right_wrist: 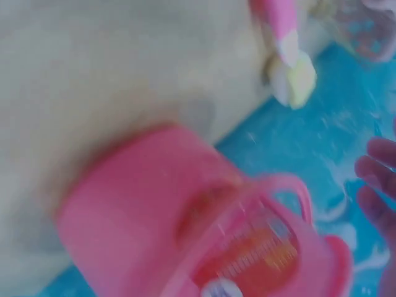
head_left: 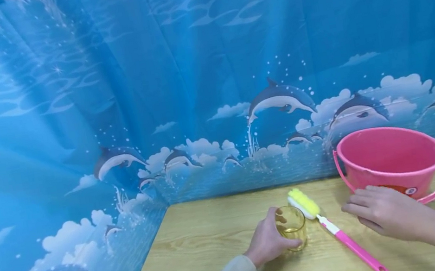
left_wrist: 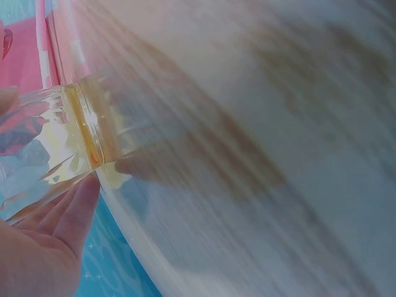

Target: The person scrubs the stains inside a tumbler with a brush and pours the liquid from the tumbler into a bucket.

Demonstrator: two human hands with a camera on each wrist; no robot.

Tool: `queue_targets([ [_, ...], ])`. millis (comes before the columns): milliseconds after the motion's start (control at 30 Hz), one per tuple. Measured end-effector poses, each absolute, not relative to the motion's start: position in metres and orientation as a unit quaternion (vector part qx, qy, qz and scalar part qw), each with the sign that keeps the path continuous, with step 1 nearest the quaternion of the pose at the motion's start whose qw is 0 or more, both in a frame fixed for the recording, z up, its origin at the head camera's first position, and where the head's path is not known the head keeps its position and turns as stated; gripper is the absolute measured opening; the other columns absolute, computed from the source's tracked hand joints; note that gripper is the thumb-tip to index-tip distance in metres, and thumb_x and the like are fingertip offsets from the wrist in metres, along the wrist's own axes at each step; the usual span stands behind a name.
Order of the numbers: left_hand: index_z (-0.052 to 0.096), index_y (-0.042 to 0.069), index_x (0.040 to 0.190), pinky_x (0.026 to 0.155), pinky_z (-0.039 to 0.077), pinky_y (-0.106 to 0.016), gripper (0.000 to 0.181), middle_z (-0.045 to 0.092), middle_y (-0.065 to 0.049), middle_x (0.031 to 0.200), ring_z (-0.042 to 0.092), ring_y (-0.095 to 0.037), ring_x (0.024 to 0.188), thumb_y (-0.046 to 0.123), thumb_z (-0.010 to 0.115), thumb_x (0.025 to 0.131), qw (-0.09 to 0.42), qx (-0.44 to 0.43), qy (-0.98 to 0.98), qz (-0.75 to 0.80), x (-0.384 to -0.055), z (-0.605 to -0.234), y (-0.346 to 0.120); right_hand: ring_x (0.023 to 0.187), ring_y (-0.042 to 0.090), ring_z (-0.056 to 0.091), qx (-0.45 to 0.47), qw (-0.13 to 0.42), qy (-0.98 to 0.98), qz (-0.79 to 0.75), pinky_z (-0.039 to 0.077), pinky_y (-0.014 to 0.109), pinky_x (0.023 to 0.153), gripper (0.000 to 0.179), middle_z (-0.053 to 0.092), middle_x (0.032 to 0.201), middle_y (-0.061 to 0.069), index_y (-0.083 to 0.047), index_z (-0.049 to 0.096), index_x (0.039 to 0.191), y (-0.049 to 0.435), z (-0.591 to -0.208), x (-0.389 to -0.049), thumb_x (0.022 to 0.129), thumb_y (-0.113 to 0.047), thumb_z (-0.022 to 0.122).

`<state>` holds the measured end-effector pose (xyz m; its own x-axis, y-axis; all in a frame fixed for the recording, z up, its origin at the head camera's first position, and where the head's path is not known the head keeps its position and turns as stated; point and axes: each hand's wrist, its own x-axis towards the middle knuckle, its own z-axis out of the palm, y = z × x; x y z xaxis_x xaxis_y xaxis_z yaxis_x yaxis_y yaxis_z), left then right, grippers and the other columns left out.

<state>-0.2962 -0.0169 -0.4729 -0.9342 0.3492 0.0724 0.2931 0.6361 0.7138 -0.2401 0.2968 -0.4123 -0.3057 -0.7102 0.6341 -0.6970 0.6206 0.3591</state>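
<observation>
My left hand (head_left: 268, 239) grips a clear yellowish glass cup (head_left: 296, 230) from its left side, thumb in front and fingers behind. In the left wrist view the cup (left_wrist: 83, 127) has its thick base at or close to the tabletop; whether it touches cannot be told. Just right of the cup lies a bottle brush (head_left: 356, 248) with a yellow and white head and a pink handle. My right hand (head_left: 393, 212) holds nothing, its fingers loosely extended in front of a pink bucket (head_left: 391, 170). In the right wrist view those fingers (right_wrist: 378, 170) are apart from the bucket.
The bucket stands upright at the back right of the wooden table (head_left: 200, 246), its handle hanging down at the front. A blue curtain (head_left: 201, 86) with dolphins hangs behind the table and along its left side.
</observation>
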Motion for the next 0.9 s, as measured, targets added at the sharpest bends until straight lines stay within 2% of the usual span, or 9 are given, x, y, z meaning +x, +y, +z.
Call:
queue_targets([
  [67,0.049,0.025,0.132,0.084,0.055,-0.028,0.086,0.066,0.009,0.116,0.064,-0.006,0.095,0.041,0.095,0.062,0.037,0.176,0.906,0.384,-0.297,-0.472,-0.017,0.083,0.012,0.065,0.427,0.405,-0.808,-0.015,0.059,0.035,0.066,0.057,0.07,0.093,-0.008,-0.02,0.075,0.104,0.3,-0.398,-0.241,0.108,-0.043,0.023],
  [200,0.049,0.025,0.131,0.084,0.055,-0.029,0.084,0.067,0.008,0.117,0.064,-0.006,0.095,0.041,0.095,0.062,0.039,0.174,0.908,0.38,-0.297,-0.472,-0.015,0.085,0.02,0.069,0.391,0.416,-0.821,-0.014,0.061,0.047,0.071,0.064,0.073,0.094,-0.001,-0.016,0.075,0.105,0.315,-0.373,-0.244,0.107,-0.051,0.022],
  [333,0.049,0.025,0.131,0.084,0.055,-0.028,0.086,0.066,0.01,0.116,0.064,-0.006,0.096,0.042,0.095,0.061,0.04,0.177,0.907,0.38,-0.299,-0.471,-0.012,0.087,0.027,0.069,0.341,0.428,-0.837,-0.011,0.058,0.055,0.076,0.071,0.073,0.094,0.004,-0.011,0.075,0.103,0.336,-0.352,-0.25,0.105,-0.057,0.022],
  [367,0.049,0.025,0.132,0.084,0.055,-0.028,0.086,0.066,0.01,0.116,0.064,-0.006,0.096,0.042,0.095,0.061,0.04,0.178,0.906,0.381,-0.299,-0.47,-0.011,0.088,0.029,0.069,0.323,0.424,-0.846,-0.011,0.058,0.056,0.077,0.061,0.073,0.094,0.006,-0.009,0.075,0.102,0.342,-0.347,-0.252,0.105,-0.054,0.033],
  [467,0.048,0.023,0.134,0.083,0.055,-0.027,0.088,0.066,0.008,0.116,0.064,-0.007,0.096,0.04,0.095,0.061,0.039,0.185,0.903,0.385,-0.299,-0.47,-0.009,0.095,0.036,0.065,0.232,0.387,-0.892,-0.016,0.054,0.061,0.081,0.038,0.071,0.101,0.015,-0.004,0.073,0.106,0.359,-0.339,-0.256,0.095,-0.04,0.064],
  [533,0.048,0.023,0.134,0.083,0.055,-0.027,0.088,0.066,0.008,0.115,0.065,-0.007,0.096,0.04,0.095,0.062,0.039,0.188,0.902,0.387,-0.299,-0.471,-0.008,0.099,0.044,0.06,0.164,0.352,-0.921,-0.012,0.049,0.065,0.082,0.035,0.068,0.106,0.023,0.0,0.07,0.109,0.37,-0.337,-0.261,0.084,-0.024,0.076],
  [567,0.048,0.022,0.134,0.083,0.055,-0.027,0.088,0.066,0.008,0.115,0.065,-0.007,0.096,0.039,0.095,0.062,0.039,0.189,0.902,0.387,-0.299,-0.471,-0.008,0.101,0.047,0.057,0.132,0.336,-0.933,-0.01,0.048,0.067,0.082,0.04,0.067,0.109,0.027,0.003,0.07,0.11,0.375,-0.336,-0.263,0.076,-0.017,0.081],
  [733,0.049,0.025,0.132,0.083,0.055,-0.027,0.086,0.066,0.009,0.114,0.064,-0.006,0.095,0.041,0.095,0.061,0.041,0.188,0.903,0.383,-0.299,-0.472,-0.007,0.103,0.057,0.049,0.024,0.282,-0.959,0.012,0.046,0.071,0.077,0.046,0.058,0.111,0.038,0.013,0.062,0.112,0.403,-0.34,-0.276,0.08,-0.015,0.08],
  [900,0.049,0.024,0.132,0.082,0.055,-0.027,0.086,0.066,0.009,0.113,0.064,-0.006,0.094,0.041,0.095,0.062,0.044,0.185,0.904,0.384,-0.299,-0.472,-0.007,0.099,0.061,0.043,-0.052,0.221,-0.971,0.074,0.051,0.068,0.066,0.059,0.046,0.112,0.044,0.02,0.048,0.121,0.428,-0.346,-0.284,0.084,-0.015,0.076],
])
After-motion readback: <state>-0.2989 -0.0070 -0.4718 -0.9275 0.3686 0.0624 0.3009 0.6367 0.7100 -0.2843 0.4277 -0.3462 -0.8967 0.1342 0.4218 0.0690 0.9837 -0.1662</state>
